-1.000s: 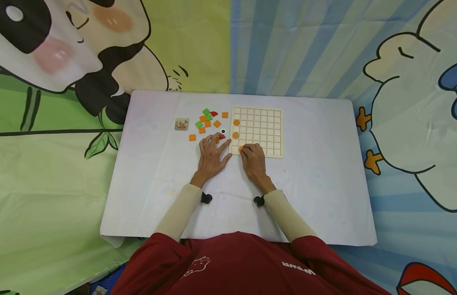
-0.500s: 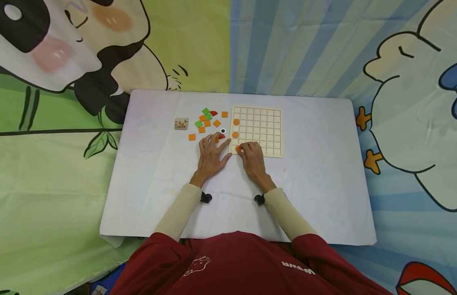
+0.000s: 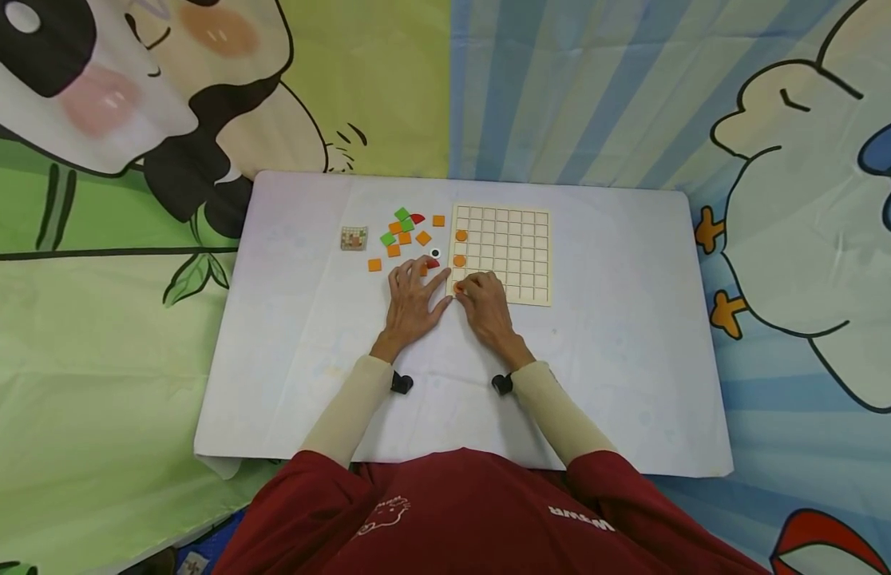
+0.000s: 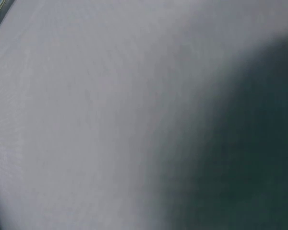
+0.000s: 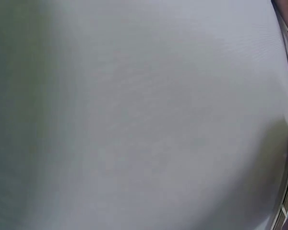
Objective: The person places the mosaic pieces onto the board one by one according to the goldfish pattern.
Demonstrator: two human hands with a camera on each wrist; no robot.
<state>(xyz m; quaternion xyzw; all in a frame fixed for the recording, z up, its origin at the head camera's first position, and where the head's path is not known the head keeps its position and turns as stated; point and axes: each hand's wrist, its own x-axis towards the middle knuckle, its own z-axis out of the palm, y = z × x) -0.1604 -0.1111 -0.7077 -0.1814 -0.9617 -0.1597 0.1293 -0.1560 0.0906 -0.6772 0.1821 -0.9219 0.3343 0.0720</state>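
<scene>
In the head view, my right hand point(image 3: 487, 307) pinches a round orange piece point(image 3: 457, 287) at the lower left corner of a pale grid board point(image 3: 513, 251). Two more orange discs lie in the board's left column, an upper disc point(image 3: 461, 235) and a lower disc point(image 3: 459, 260). My left hand point(image 3: 411, 305) rests on the table with its fingers spread, thumb and index finger by the board's left edge. Its other fingertips lie close to a red piece point(image 3: 433, 263) and partly cover an orange square point(image 3: 423, 271). Both wrist views show mostly white cloth and dark blur.
Beyond the left hand lie several orange squares point(image 3: 405, 238), green squares point(image 3: 387, 239) and a red curved piece point(image 3: 417, 218). A white disc with a black centre point(image 3: 435, 253) sits by the board. A small patterned card point(image 3: 354, 238) lies farther left on the white table point(image 3: 618, 335).
My right hand has shifted left with the orange disc, from the second column into the board's lower left corner. My left hand has stayed in place.
</scene>
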